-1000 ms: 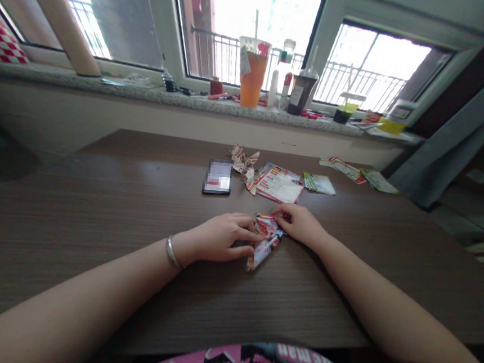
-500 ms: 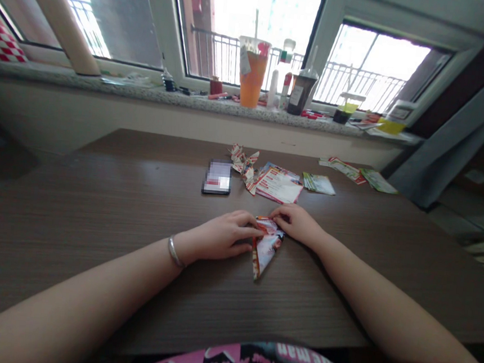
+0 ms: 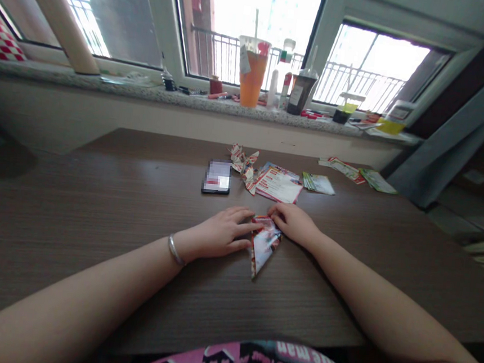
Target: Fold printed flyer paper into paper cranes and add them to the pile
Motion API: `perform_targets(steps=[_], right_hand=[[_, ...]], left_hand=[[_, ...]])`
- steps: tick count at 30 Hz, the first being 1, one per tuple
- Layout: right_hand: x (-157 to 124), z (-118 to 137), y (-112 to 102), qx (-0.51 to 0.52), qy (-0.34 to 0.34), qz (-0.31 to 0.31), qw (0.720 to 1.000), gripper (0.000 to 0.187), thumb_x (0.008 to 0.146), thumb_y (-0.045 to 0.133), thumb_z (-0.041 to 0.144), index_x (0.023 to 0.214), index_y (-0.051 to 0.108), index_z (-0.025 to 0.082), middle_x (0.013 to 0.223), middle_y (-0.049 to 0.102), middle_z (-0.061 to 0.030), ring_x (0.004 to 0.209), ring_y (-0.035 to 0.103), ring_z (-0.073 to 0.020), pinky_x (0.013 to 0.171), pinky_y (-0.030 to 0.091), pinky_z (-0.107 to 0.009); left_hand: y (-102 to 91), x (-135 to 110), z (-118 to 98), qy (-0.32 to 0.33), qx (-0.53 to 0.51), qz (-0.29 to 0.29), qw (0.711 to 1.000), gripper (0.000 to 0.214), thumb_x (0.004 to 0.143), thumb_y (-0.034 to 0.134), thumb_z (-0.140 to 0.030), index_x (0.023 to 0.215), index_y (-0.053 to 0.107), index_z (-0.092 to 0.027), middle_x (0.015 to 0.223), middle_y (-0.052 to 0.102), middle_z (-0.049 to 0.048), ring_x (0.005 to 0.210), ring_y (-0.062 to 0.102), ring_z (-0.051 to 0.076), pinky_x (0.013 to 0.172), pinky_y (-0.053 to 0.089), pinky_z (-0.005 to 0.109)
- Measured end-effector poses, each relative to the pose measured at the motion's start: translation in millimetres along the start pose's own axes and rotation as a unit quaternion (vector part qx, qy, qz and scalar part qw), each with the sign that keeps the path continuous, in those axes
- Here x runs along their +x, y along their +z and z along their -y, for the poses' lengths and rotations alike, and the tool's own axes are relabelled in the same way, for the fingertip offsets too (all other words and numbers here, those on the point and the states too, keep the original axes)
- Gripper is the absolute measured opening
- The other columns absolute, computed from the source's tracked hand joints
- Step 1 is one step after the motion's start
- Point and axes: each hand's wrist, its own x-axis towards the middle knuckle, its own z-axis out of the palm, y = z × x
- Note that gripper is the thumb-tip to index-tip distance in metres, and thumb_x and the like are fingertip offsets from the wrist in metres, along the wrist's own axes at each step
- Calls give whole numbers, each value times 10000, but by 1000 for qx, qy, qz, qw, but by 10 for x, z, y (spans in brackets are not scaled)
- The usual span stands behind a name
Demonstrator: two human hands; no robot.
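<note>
A sheet of printed glossy paper (image 3: 265, 244), folded to a shape with a long point towards me, lies on the table in front of me. Over its left edge reaches my left hand (image 3: 228, 232), open with the fingers spread, one fingertip resting on the paper. A silver bangle (image 3: 175, 250) circles that wrist. At the paper's upper right corner, my right hand (image 3: 292, 223) is closed, with thumb and fingers pinching the edge. Its fingertips partly cover that corner.
Beyond my hands lie a phone (image 3: 217, 177), folded paper shapes (image 3: 245, 166), printed leaflets (image 3: 282, 185) and green-white cards (image 3: 318, 183). More paper strips (image 3: 345, 169) lie at the far right. Drinks, including an orange cup (image 3: 252, 75), stand on the windowsill (image 3: 181, 98).
My left fingers have spread and shifted slightly left, showing more of the paper's top. The paper has moved slightly left; my right hand still pinches its corner.
</note>
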Motion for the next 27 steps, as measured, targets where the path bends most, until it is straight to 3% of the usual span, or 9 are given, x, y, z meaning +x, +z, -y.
perform_targets(steps=[11, 14, 20, 27], right_hand=[[3, 112, -2, -39, 35, -8, 999, 132, 872, 524, 204, 886, 656, 213, 945, 706, -61, 886, 619, -197, 746, 439, -273], [2, 117, 11, -29, 28, -10, 999, 127, 869, 529, 198, 878, 656, 208, 935, 705, -57, 881, 618, -193, 753, 441, -272], [-6, 157, 63, 0, -11, -10, 1000, 149, 882, 503, 182, 886, 652, 195, 958, 702, -60, 910, 619, -186, 814, 446, -285], [-12, 219, 103, -3, -15, -30, 999, 140, 886, 511, 181, 882, 650, 192, 952, 691, -61, 927, 605, -191, 825, 440, -292]], left_hand=[[-10, 19, -20, -26, -45, -10, 999, 452, 916, 523, -388, 1359, 496, -305, 1405, 466, 96, 1291, 419, 297, 1076, 344, 492], [5, 37, -15, -40, -87, -31, 995, 438, 898, 553, -340, 1333, 522, -296, 1351, 503, 92, 1237, 462, 266, 1060, 371, 449], [43, 116, 10, -118, -156, -80, 978, 285, 874, 568, -276, 1140, 639, -200, 1055, 642, 75, 1012, 582, 215, 934, 458, 368], [89, 179, 64, -192, -196, -125, 954, 213, 801, 627, -245, 994, 671, -167, 994, 696, 58, 938, 629, 212, 882, 481, 350]])
